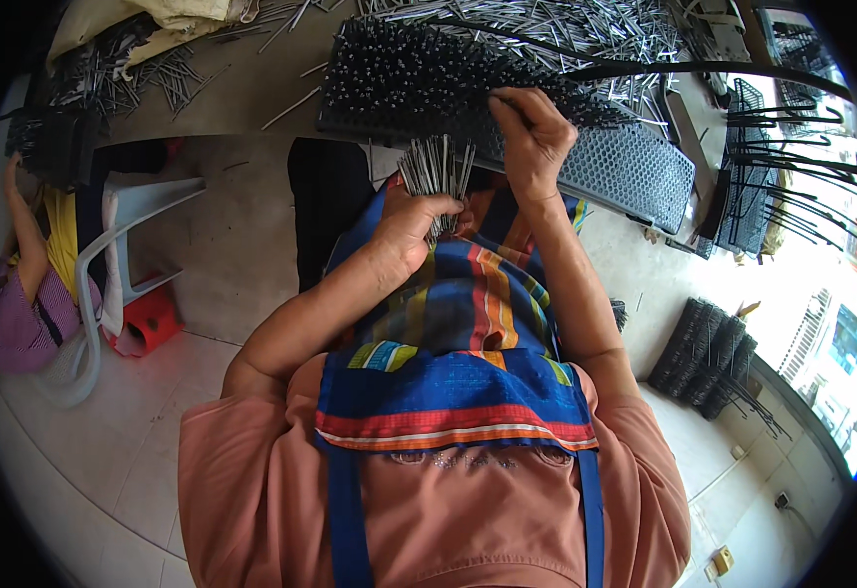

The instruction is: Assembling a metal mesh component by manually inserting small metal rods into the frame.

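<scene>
A bundle of thin grey metal rods (pixel 435 165) stands upright in my left hand (pixel 411 223), the fingers wrapped round its lower part above my apron. Farther to the right, my right hand (pixel 538 135) is closed in a pinch at the near side of a long perforated rack (pixel 639 171). Whatever lies between those fingertips is too small to make out. Dark rods (pixel 399 73) stand packed in the rack's holes over its left and middle part, while the honeycomb of holes at its right end shows bare.
Loose rods (pixel 605 29) lie heaped behind the rack, with a dark hose (pixel 703 69) crossing over. Black hooked racks (pixel 752 186) hang at the right. Dark bundled pieces (pixel 703 358) stand on the floor. At left, another person (pixel 31 304) works beside a pale plastic chair (pixel 139 201).
</scene>
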Demonstrator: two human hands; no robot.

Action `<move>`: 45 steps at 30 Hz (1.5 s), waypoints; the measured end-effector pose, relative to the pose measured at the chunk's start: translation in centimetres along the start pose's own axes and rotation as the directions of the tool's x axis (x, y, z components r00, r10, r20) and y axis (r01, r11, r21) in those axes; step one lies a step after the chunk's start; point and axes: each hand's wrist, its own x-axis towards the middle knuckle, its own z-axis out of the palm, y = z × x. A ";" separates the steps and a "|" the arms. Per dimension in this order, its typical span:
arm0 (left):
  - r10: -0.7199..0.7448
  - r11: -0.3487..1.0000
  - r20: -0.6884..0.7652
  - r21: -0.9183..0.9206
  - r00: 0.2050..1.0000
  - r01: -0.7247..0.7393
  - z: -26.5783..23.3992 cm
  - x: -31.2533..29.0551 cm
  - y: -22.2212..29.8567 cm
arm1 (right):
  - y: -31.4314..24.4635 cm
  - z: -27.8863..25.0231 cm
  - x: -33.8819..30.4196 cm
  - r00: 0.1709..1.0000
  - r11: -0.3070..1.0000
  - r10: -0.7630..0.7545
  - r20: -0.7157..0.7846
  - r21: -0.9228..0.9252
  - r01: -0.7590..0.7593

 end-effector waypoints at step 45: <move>-0.129 0.987 -0.023 -0.103 0.991 0.126 0.0 -0.2 -0.5 | -0.5 -0.6 0.8 0.960 0.932 -0.193 0.203 -0.269 0.244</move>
